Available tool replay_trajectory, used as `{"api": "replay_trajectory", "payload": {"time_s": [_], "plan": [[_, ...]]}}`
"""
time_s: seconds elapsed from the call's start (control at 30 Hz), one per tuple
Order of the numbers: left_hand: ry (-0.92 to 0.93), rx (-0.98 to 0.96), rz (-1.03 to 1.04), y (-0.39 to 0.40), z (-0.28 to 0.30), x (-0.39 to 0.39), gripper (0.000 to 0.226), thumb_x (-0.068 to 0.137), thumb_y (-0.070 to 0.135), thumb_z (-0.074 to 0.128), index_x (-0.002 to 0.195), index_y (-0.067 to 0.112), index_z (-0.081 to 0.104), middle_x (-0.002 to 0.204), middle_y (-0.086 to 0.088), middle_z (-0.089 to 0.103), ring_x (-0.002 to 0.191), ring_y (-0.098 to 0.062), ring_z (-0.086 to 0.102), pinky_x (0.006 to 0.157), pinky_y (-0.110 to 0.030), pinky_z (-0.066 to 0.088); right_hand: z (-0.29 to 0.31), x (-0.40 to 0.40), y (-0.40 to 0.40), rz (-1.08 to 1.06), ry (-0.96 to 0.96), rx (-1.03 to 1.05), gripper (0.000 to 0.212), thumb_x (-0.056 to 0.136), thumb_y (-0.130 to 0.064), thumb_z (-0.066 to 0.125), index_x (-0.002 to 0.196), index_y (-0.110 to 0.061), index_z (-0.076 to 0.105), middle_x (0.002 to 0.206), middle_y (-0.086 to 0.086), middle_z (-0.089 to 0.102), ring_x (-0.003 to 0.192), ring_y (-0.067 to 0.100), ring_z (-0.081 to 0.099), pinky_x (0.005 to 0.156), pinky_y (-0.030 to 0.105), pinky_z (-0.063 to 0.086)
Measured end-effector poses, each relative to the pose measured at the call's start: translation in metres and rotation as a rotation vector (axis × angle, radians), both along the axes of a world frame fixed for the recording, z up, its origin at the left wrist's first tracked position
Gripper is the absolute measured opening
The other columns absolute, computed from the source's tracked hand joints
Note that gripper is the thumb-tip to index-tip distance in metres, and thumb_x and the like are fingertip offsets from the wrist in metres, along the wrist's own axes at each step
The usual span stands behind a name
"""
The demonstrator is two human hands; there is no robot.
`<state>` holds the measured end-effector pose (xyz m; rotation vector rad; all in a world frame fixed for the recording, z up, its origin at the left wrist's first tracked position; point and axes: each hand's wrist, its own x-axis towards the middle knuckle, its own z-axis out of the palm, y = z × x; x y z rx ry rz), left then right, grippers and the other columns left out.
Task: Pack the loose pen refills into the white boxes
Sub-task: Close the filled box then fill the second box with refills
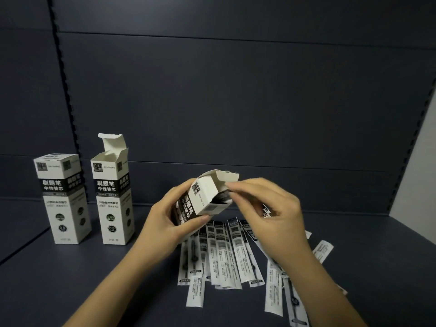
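Your two forearms rise from the bottom edge of the view and meet over a scatter of loose pen refills [232, 256], each in its own flat printed sleeve, fanned out on the dark shelf surface [94, 279] below and to the right of your hands. Your left hand [162, 223] grips a white box [203, 199] around its lower body, thumb along the underside and fingers wrapped behind, holding it off the surface and tilted so its open mouth points up and to the right. Dark refill ends show inside that mouth. Your right hand [266, 208] is at the open end, its fingertips [230, 185] curled in and pinching at the edge of the box's lid flap [224, 177], which stands raised and not tucked in. Well to the left, two more white boxes stand upright on the shelf, near each other but apart. Of these, the open box [113, 199] nearer your hands has its top flap lifted straight up; whether anything is inside it cannot be told from this angle. At the far left, the closed box [62, 199] has its top shut flat. Behind everything runs a dark panelled back wall [236, 90] with a slotted upright on each side.
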<state>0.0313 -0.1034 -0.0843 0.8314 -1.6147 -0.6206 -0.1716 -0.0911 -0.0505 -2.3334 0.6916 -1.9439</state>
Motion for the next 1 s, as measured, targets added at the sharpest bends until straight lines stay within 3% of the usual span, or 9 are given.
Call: {"api": "replay_trajectory", "payload": {"time_s": [0.07, 0.13, 0.27, 0.43, 0.57, 0.73, 0.87, 0.93, 1.0], "plan": [[0.002, -0.009, 0.001, 0.0, 0.0, 0.0, 0.067, 0.071, 0.018, 0.082, 0.122, 0.055, 0.06, 0.126, 0.008, 0.066, 0.121, -0.012, 0.061, 0.099, -0.028, 0.048, -0.003, 0.001, 0.0, -0.01, 0.011, 0.021, 0.015, 0.085, -0.002, 0.074, 0.099, -0.008, 0.074, 0.089, -0.004, 0.072, 0.052, 0.012, 0.052, 0.049, 0.026, 0.046], [0.002, -0.017, 0.004, 0.0, 0.0, -0.001, 0.066, 0.071, 0.018, 0.082, 0.121, 0.055, 0.06, 0.126, 0.008, 0.066, 0.121, -0.011, 0.062, 0.097, -0.023, 0.049, -0.005, 0.002, -0.002, -0.012, 0.067, 0.026, 0.014, 0.086, -0.001, 0.073, 0.099, -0.008, 0.071, 0.086, -0.011, 0.069, 0.049, 0.009, 0.05, 0.048, 0.029, 0.046], [0.009, -0.027, 0.005, 0.001, 0.0, -0.001, 0.066, 0.07, 0.018, 0.082, 0.12, 0.055, 0.06, 0.124, 0.01, 0.067, 0.12, -0.009, 0.062, 0.096, -0.019, 0.049, -0.007, 0.003, -0.002, -0.097, 0.227, 0.022, 0.017, 0.091, -0.003, 0.065, 0.107, -0.01, 0.066, 0.07, -0.034, 0.05, 0.048, -0.005, 0.04, 0.055, 0.009, 0.034], [0.016, -0.034, -0.009, 0.0, 0.0, 0.0, 0.066, 0.071, 0.017, 0.083, 0.125, 0.048, 0.06, 0.126, 0.003, 0.066, 0.12, -0.016, 0.062, 0.101, -0.033, 0.05, -0.01, 0.006, 0.001, -0.118, 0.444, 0.224, 0.032, 0.088, -0.013, 0.048, 0.114, -0.031, 0.041, 0.068, -0.034, 0.05, 0.045, 0.01, 0.041, 0.053, 0.036, 0.049], [0.002, -0.045, -0.001, -0.001, 0.0, 0.001, 0.066, 0.073, 0.017, 0.085, 0.125, 0.049, 0.06, 0.126, 0.002, 0.066, 0.12, -0.016, 0.062, 0.103, -0.037, 0.05, -0.008, 0.011, 0.001, -0.135, 0.531, 0.271, 0.035, 0.085, -0.011, 0.049, 0.111, -0.032, 0.04, 0.068, -0.036, 0.049, 0.046, 0.013, 0.04, 0.049, 0.033, 0.04], [-0.018, -0.039, 0.012, -0.002, -0.001, 0.002, 0.068, 0.074, 0.015, 0.084, 0.126, 0.051, 0.058, 0.126, 0.002, 0.065, 0.122, -0.016, 0.06, 0.104, -0.038, 0.049, -0.008, 0.011, -0.002, -0.1, 0.449, 0.331, 0.042, 0.083, -0.017, 0.046, 0.118, -0.039, 0.05, 0.058, -0.012, 0.045, 0.051, 0.018, 0.044, 0.053, 0.043, 0.048], [-0.016, -0.035, 0.013, -0.002, 0.001, 0.001, 0.068, 0.072, 0.019, 0.084, 0.123, 0.057, 0.058, 0.126, 0.005, 0.065, 0.121, -0.014, 0.061, 0.102, -0.034, 0.049, -0.009, 0.003, 0.001, 0.006, 0.269, 0.331, 0.057, 0.085, -0.007, 0.049, 0.132, -0.037, 0.056, 0.061, -0.01, 0.051, 0.05, 0.023, 0.051, 0.056, 0.042, 0.054], [-0.015, -0.029, 0.015, -0.001, 0.002, 0.0, 0.068, 0.07, 0.022, 0.083, 0.119, 0.061, 0.058, 0.125, 0.01, 0.066, 0.121, -0.011, 0.061, 0.1, -0.031, 0.049, -0.005, -0.006, 0.004, 0.059, 0.078, 0.321, 0.052, 0.084, 0.0, 0.048, 0.122, -0.03, 0.065, 0.059, -0.001, 0.058, 0.043, 0.025, 0.053, 0.053, 0.047, 0.055], [-0.016, -0.023, 0.019, 0.0, 0.003, -0.001, 0.067, 0.069, 0.024, 0.082, 0.117, 0.063, 0.057, 0.125, 0.012, 0.066, 0.121, -0.008, 0.061, 0.098, -0.027, 0.05, 0.002, -0.018, 0.004, 0.067, -0.095, 0.338, 0.036, 0.085, 0.004, 0.049, 0.106, -0.017, 0.07, 0.075, 0.003, 0.07, 0.039, 0.017, 0.051, 0.05, 0.045, 0.056]]}}
